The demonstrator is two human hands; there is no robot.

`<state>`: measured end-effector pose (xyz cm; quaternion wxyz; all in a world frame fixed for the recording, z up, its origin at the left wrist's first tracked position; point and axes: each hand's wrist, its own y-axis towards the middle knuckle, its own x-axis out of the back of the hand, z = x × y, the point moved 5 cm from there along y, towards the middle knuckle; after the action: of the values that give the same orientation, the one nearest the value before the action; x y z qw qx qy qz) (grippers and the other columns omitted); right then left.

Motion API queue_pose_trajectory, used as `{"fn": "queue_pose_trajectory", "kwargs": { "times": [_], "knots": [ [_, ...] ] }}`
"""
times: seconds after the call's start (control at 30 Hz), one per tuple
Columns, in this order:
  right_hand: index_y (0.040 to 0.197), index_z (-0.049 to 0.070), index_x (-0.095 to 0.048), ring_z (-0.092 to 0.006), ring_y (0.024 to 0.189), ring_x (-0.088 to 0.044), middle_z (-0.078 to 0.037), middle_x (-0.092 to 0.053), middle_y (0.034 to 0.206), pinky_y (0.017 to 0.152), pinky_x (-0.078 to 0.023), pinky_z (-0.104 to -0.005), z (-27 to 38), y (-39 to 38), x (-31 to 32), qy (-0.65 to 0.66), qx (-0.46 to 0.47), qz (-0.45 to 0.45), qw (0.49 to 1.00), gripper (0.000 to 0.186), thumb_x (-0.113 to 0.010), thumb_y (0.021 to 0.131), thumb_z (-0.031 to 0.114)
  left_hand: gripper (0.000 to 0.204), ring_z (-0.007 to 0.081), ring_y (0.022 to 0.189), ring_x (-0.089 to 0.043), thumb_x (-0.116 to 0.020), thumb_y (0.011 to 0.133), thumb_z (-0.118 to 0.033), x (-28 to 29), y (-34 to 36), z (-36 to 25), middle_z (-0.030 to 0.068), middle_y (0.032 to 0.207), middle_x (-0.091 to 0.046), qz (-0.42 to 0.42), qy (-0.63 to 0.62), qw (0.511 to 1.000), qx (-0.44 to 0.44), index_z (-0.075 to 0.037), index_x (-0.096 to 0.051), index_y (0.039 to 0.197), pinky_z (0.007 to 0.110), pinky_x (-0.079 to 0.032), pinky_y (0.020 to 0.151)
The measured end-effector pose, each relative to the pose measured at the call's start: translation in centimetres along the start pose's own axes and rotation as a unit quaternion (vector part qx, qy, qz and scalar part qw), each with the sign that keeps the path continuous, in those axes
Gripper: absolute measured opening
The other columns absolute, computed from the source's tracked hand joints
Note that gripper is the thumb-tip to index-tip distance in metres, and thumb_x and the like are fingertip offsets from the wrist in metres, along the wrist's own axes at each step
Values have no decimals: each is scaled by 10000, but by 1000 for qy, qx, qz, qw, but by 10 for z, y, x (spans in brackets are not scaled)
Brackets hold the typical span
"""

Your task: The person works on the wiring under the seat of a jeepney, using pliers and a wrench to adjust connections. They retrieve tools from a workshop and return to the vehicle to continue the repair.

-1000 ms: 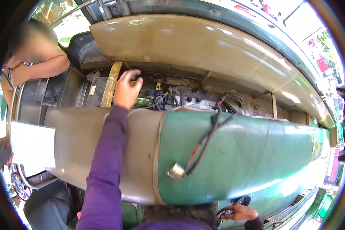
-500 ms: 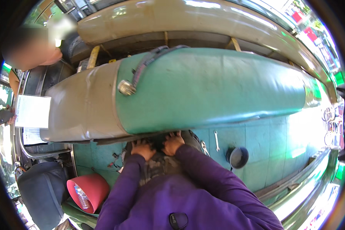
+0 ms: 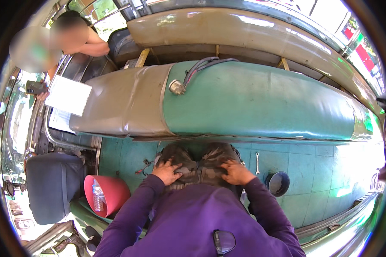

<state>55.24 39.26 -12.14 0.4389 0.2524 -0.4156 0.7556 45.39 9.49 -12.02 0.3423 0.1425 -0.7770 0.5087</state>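
My left hand rests on one thigh of my camouflage trousers, its fingers spread. On the other thigh lies my right hand, fingers apart too, and neither hand holds anything. Beyond my knees stretches a long padded bench, green in the middle and tan at the left. A round metal part with a dark cable attached sits on the green cover. On the tiled floor to my right are a wrench and a dark round pan.
A red bin holding a plastic bottle stands at left, beside a dark seat. Another person's arm is at the far left, near a phone and white sheets. A tan backrest runs behind the bench.
Both hands have drawn back from under the bench's front edge onto my thighs and moved apart. The view has shifted, so more of my legs and the other people shows.
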Motion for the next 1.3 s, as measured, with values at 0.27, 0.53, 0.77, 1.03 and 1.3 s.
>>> {"fn": "queue_pose_trajectory", "kwargs": {
  "times": [0.27, 0.53, 0.77, 1.03, 1.3],
  "knots": [
    [1239, 53, -694, -369, 1213, -622, -192, -648, 1298, 998, -516, -512, 164, -149, 229, 154, 425, -83, 888, 390, -702, 908, 259, 698, 375, 1373, -501, -741, 845, -424, 90, -83, -19, 177, 1505, -512, -100, -66, 991, -66, -140, -565, 1457, 492, -415, 1144],
    [1091, 63, -715, -335, 1193, -607, -101, -679, 1120, 970, -463, -530, 282, -192, 245, 30, 550, 36, 834, 327, -651, 835, 256, 632, 385, 1304, -542, -741, 882, -342, 156, -120, -52, 207, 1432, -549, -250, -112, 942, -193, -59, -570, 1421, 433, -448, 1103],
    [973, 59, -686, -367, 1083, -641, -175, -687, 898, 900, -490, -605, 204, -175, 273, 444, 612, -30, 653, 198, -553, 1034, 193, 505, 350, 1215, -597, -762, 866, -244, 171, -146, -65, 180, 1315, -624, -292, -225, 890, -270, -28, -646, 1308, 413, -508, 1018],
    [1272, -44, -597, -342, 1170, -657, -211, -682, 1213, 1065, -501, -496, 104, -87, 157, 636, 86, -324, 695, 820, -1004, 588, 157, 345, 299, 976, -679, -827, 782, -113, 184, -161, -118, 134, 1078, -706, -369, -343, 799, -330, -53, -755, 1114, 385, -546, 862],
    [1301, -30, -594, -250, 1195, -639, -146, -664, 1285, 1023, -554, -395, 107, -62, 122, 662, 138, -244, 695, 636, -880, 732, -41, 288, 304, 886, -666, -835, 756, -116, 163, -128, -131, 108, 946, -705, -391, -205, 832, -334, -66, -763, 1031, 402, -549, 776]
  ]
}}
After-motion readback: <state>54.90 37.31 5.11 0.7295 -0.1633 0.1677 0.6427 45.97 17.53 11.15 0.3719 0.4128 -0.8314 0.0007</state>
